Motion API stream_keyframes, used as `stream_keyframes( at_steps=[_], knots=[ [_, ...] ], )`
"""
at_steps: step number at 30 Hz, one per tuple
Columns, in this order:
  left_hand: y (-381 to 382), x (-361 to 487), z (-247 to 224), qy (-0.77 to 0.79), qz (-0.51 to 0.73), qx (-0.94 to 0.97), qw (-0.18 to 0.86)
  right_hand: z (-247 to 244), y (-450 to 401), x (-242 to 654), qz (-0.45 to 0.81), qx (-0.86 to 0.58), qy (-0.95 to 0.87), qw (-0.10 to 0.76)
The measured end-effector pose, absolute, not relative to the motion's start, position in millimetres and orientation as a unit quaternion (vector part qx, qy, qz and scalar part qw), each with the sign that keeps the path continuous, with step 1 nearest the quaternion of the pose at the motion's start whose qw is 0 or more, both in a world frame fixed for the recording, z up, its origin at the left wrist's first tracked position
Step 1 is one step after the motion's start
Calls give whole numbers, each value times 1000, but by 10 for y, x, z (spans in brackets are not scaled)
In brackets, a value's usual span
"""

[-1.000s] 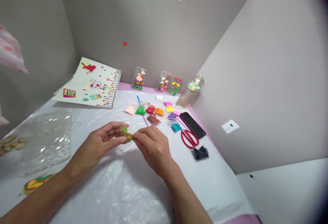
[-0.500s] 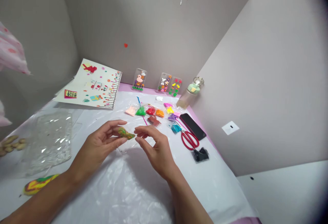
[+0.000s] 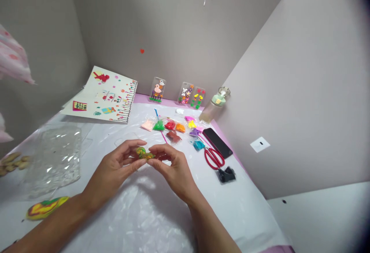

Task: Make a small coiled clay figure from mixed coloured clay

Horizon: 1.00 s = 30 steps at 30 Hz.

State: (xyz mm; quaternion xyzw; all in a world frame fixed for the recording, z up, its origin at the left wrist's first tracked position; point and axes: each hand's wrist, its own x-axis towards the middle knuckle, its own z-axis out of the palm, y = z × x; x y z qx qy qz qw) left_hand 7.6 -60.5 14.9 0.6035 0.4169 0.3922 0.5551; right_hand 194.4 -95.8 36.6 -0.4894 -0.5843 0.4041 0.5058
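Note:
Between both hands, above the plastic-covered table, is a small piece of clay (image 3: 142, 153) marbled in green, yellow and orange, with a rounded end and a narrower end. My left hand (image 3: 123, 163) pinches its left side between thumb and fingers. On the narrower right part, my right hand (image 3: 170, 164) closes its thumb and fingertips. Partly behind my left forearm lies a larger marbled clay slab (image 3: 46, 208) in yellow, red and green.
Bags of coloured clay, among them a green one (image 3: 158, 125), lie beyond the hands. To the right are red-handled scissors (image 3: 214, 158), a phone (image 3: 217, 142), a black clay bag (image 3: 226, 175) and a bottle (image 3: 213, 108). A clear plastic tray (image 3: 58, 158) and peanuts (image 3: 14, 163) are left.
My right hand has moved left and now grips the clay's right end, where its fingertips were at the tip before. The clay has turned slightly and its rounded end shows more.

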Motion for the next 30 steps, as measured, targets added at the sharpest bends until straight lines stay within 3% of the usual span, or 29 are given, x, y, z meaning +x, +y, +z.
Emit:
stream_keyframes(
  at_steps=[8, 30],
  knots=[
    [-589, 76, 159, 436, 407, 602, 531, 380, -922, 1957, 524, -468, -476, 529],
    [-581, 99, 161, 402, 403, 612, 549, 351, -932, 1852, 529, -458, -466, 541]
  ],
)
